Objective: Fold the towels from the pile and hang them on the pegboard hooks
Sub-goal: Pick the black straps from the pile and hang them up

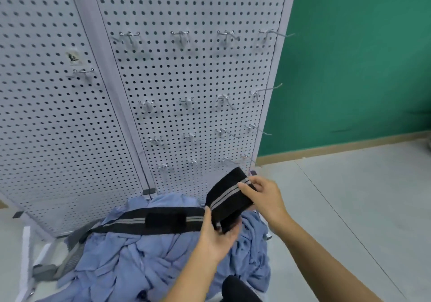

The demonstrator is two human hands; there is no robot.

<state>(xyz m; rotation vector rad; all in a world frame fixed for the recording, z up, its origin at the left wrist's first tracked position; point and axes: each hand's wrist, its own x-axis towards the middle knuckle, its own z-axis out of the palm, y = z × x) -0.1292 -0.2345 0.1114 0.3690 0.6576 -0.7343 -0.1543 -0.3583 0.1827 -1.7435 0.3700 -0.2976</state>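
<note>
A black towel with grey stripes [229, 194] is being held low in front of the pegboard [198, 68], just above the pile of blue towels [140, 255]. Its doubled-over end is being pinched by the right hand [263, 196], with the fingers curled over the far edge. The near part of the fold is being gripped by the left hand [217, 234], thumb pressed on top and fingers wrapped beneath. The long remainder is being left trailing leftward across the blue pile. Metal hooks [180, 33] are being seen in rows on the board above, with a green wall [361, 56] to the right.
</note>
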